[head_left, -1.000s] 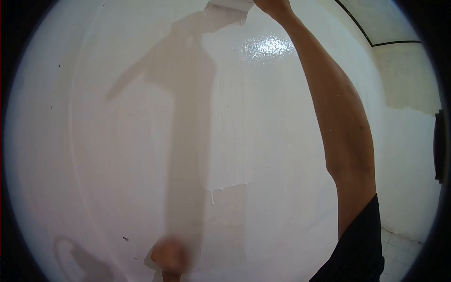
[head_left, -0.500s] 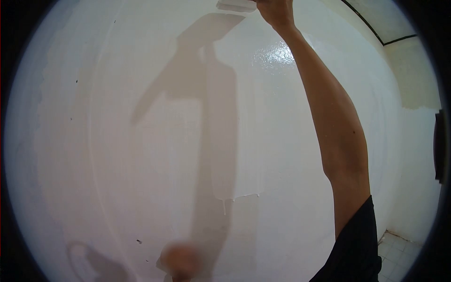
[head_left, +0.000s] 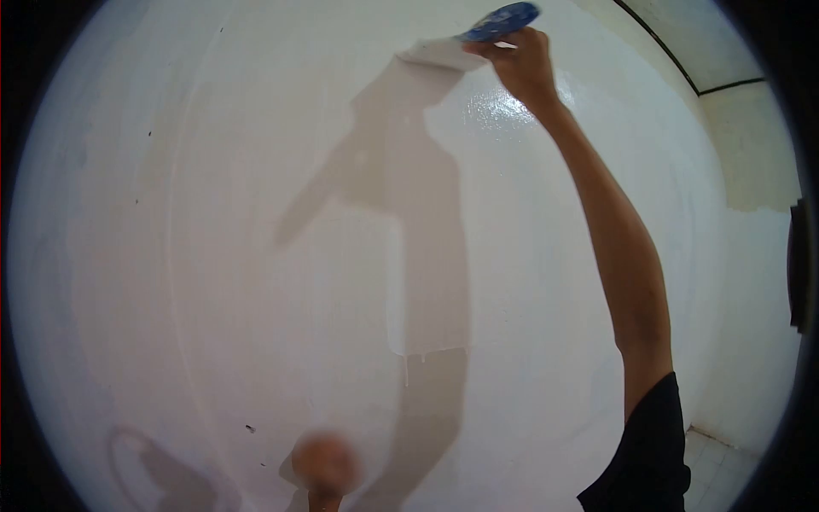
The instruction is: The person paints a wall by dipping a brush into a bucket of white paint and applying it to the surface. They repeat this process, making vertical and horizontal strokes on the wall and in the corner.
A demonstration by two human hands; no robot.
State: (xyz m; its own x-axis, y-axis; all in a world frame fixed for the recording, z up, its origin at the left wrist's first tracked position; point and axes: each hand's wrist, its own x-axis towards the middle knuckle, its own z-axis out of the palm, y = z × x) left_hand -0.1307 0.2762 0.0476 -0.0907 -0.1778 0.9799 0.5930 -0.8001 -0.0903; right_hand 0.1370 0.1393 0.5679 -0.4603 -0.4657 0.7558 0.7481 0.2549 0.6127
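Note:
My right hand [head_left: 522, 68] is raised near the top of the view, its fingers closed on a wide flat paintbrush [head_left: 503, 21]. The brush has a blue handle tilted up to the right; its pale, broad end meets or nearly meets the white wall [head_left: 281, 324]. Fresh white paint with drips [head_left: 408, 367] ends in an uneven lower edge, and a wet patch [head_left: 503, 107] shines beside my wrist. Low in the view is a blurred, rounded skin-coloured shape on a narrow stem, perhaps my left hand [head_left: 326, 465]; its fingers cannot be made out.
A long shadow [head_left: 431, 273] of the arm and brush falls across the wall. To the right, a side wall [head_left: 751, 282] carries a dark object [head_left: 798, 264], with floor tiles [head_left: 717, 465] below. Dark trim [head_left: 661, 47] runs along the ceiling edge.
My right hand has come down and slightly right, bringing the blue handle into view. The brush's shadow has shifted right and down. The blurred shape low in the view has barely moved.

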